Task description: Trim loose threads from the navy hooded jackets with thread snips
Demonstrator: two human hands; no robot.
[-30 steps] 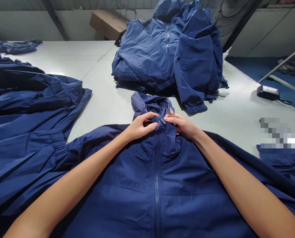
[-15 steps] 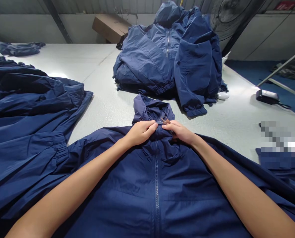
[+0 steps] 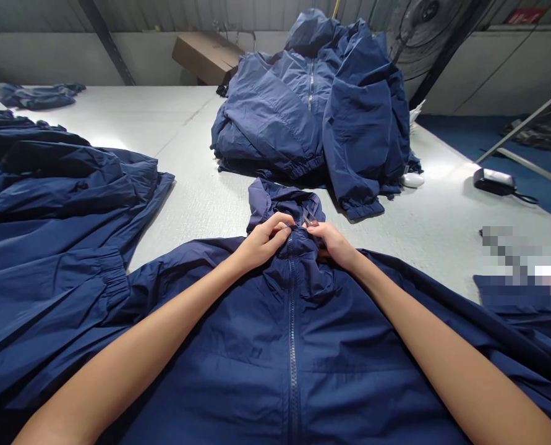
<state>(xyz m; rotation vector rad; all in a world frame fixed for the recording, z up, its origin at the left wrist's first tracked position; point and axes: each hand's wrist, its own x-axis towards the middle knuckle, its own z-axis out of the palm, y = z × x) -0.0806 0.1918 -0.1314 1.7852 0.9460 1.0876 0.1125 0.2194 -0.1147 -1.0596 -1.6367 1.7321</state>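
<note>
Pinching the collar [image 3: 298, 242] of the navy jacket [image 3: 238, 364] with left hand [image 3: 262, 243], thumb and fingertips brought close together beside the top of the zip [image 3: 292, 346]. Clamping small snips [image 3: 310, 220] in right hand [image 3: 334, 242], with fingers closed on the handle and blades pointing up past the thumb. Can't tell whether also gripping fabric on that side; partly hidden. Compared with half a second ago, no longer showing the pale strip between both hands; now arching left fingers higher and exposing the zip right up to the fingertips. Reads as a shift in grip at the collar, with snips kept at hand. Can't confirm any cut. Seeing jacket laid front up on the worktop [image 3: 182, 207], nearest the person, with zip running down the middle and hood [image 3: 258, 201] just beyond the hands. Further out: noting stacked jackets [image 3: 275, 117] behind the hood, loose navy garments [image 3: 47, 228] to the left, plus a white object [image 3: 413, 180] and black case [image 3: 494, 182] to the right.
</note>
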